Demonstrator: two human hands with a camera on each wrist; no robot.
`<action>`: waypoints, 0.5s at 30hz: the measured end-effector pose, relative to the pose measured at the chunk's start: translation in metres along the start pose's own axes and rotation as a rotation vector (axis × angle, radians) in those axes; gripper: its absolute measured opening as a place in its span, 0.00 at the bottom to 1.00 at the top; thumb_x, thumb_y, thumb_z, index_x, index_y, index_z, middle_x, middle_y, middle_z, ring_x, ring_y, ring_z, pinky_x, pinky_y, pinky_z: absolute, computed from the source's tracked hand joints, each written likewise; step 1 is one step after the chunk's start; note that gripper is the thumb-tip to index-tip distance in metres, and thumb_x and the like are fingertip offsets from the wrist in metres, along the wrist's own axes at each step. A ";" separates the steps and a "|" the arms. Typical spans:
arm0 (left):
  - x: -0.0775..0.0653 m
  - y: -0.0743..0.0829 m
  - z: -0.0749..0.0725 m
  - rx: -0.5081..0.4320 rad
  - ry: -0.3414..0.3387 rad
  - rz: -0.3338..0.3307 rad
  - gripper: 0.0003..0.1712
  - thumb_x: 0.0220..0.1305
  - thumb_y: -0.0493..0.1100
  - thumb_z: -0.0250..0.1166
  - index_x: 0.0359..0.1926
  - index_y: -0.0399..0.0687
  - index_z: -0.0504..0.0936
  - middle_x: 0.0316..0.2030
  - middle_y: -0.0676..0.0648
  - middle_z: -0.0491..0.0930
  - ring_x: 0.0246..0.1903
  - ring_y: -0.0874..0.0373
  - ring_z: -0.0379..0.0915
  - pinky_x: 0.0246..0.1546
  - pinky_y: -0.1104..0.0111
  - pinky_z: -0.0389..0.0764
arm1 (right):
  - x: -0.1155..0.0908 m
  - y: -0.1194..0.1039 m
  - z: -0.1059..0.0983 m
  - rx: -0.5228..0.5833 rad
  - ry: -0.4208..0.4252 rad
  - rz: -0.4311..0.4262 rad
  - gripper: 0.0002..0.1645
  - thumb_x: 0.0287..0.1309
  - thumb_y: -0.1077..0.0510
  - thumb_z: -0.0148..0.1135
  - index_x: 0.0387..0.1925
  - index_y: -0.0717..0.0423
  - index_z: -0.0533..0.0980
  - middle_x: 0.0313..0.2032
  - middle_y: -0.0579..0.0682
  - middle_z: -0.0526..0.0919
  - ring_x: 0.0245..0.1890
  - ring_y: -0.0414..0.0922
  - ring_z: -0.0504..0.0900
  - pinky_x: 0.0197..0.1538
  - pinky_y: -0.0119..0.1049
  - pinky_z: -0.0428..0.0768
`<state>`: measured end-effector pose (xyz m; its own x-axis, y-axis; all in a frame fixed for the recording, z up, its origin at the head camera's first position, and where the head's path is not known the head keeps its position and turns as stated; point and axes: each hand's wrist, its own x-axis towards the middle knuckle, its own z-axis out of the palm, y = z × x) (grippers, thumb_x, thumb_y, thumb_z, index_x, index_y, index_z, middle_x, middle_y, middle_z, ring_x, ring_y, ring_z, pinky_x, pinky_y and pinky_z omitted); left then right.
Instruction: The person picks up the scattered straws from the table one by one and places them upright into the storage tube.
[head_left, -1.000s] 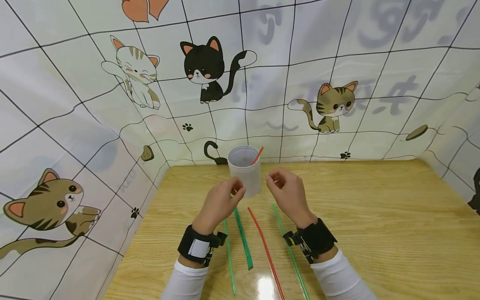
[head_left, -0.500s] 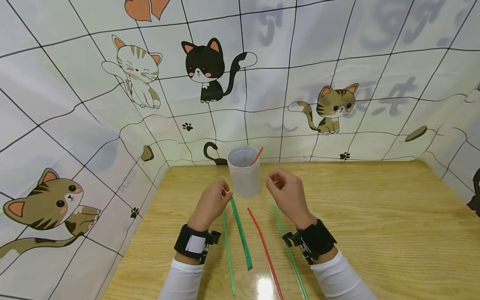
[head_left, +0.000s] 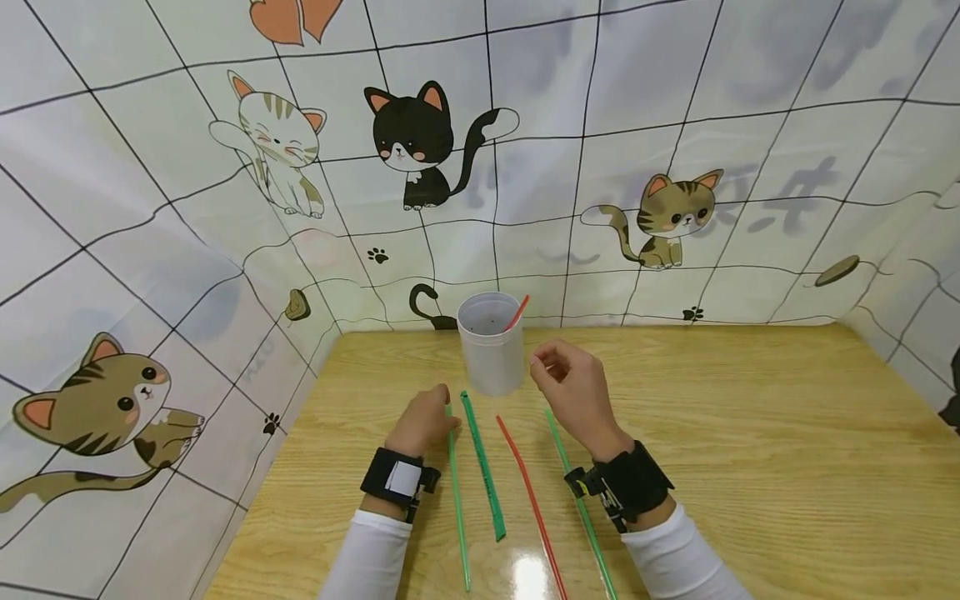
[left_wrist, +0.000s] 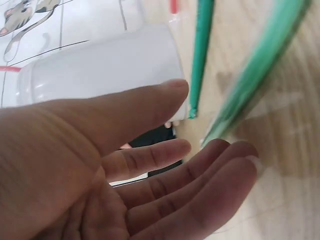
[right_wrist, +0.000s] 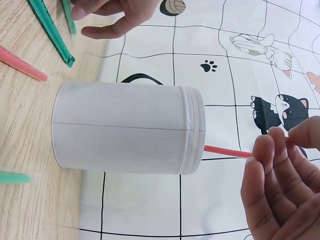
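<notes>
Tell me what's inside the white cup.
One red straw leans in the white cup, its end above the rim. Tiny dark specks also show inside, too small to identify. The front wall hides the straw's lower part.

A pale sheet (head_left: 540, 192) rises behind the desk and along its left and right sides, crossed by thin black grid lines that run wavy lower down. It is printed with cartoon cats: a white cat (head_left: 277, 150), a black cat (head_left: 412, 146), and a brown tabby (head_left: 675, 217) farther right. A larger tabby (head_left: 112, 408) fills the left side. A split orange heart (head_left: 295, 21) is cut by the top edge; small paw prints (head_left: 377, 256) dot the lower part. Blurry grey marks (head_left: 787, 196) show at the upper right. The desk (head_left: 750, 433) has yellowish wood grain, and its back edge runs along the sheet's foot. Light makes a white glare (head_left: 530, 577) on its glossy near part.
</notes>
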<state>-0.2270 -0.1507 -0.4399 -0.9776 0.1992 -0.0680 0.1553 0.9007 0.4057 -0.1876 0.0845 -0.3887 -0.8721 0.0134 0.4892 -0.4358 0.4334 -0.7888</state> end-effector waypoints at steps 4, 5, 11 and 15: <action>0.001 0.000 0.006 0.020 0.018 0.002 0.13 0.55 0.37 0.70 0.38 0.37 0.75 0.29 0.42 0.79 0.26 0.55 0.71 0.27 0.66 0.72 | 0.000 0.001 0.000 0.004 -0.003 0.000 0.04 0.63 0.59 0.61 0.35 0.54 0.80 0.29 0.51 0.84 0.24 0.39 0.78 0.30 0.29 0.76; 0.000 0.000 0.007 0.024 0.021 0.002 0.13 0.54 0.36 0.70 0.36 0.37 0.74 0.28 0.43 0.79 0.26 0.55 0.70 0.26 0.66 0.71 | 0.000 0.001 0.000 0.004 -0.002 -0.002 0.04 0.63 0.59 0.61 0.35 0.54 0.80 0.29 0.51 0.84 0.24 0.39 0.78 0.30 0.29 0.76; 0.002 0.002 0.013 0.064 0.030 0.021 0.05 0.56 0.29 0.63 0.34 0.37 0.75 0.28 0.41 0.80 0.24 0.55 0.70 0.24 0.67 0.71 | 0.000 0.001 0.000 0.005 0.001 -0.009 0.03 0.62 0.59 0.61 0.34 0.54 0.80 0.29 0.51 0.84 0.24 0.39 0.78 0.31 0.29 0.77; 0.003 0.001 0.015 0.065 0.030 0.039 0.05 0.57 0.26 0.59 0.32 0.38 0.74 0.26 0.42 0.77 0.22 0.55 0.69 0.21 0.69 0.68 | 0.000 0.002 0.001 0.004 0.001 -0.008 0.04 0.62 0.59 0.61 0.34 0.55 0.80 0.29 0.51 0.84 0.24 0.39 0.78 0.31 0.29 0.77</action>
<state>-0.2273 -0.1439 -0.4536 -0.9742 0.2242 -0.0257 0.2016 0.9156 0.3479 -0.1887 0.0848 -0.3910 -0.8684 0.0108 0.4958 -0.4436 0.4299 -0.7864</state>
